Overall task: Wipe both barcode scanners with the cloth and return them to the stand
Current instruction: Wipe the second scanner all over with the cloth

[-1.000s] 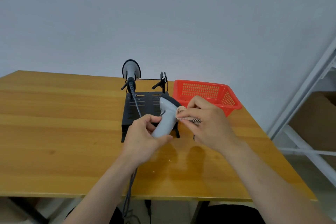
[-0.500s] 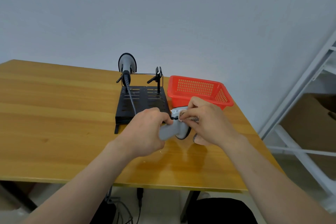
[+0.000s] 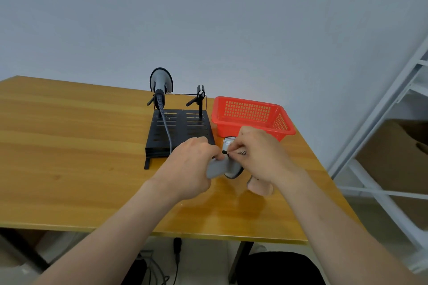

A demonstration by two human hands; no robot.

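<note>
Two hands hold a scanner (image 3: 218, 168) over the table (image 3: 69, 146), just near of the stand (image 3: 179, 133).
The left hand (image 3: 193, 165) grips the grey handle, fingers curled round it. The right hand (image 3: 262, 157) pinches the cloth (image 3: 260, 188) against the scanner's head, and the cloth's end hangs under that hand. The scanner lies sideways between the hands, handle to the left, head to the right. The red basket (image 3: 249, 113) is just behind. The other scanner (image 3: 160, 81) sits up on the stand's far left.
</note>
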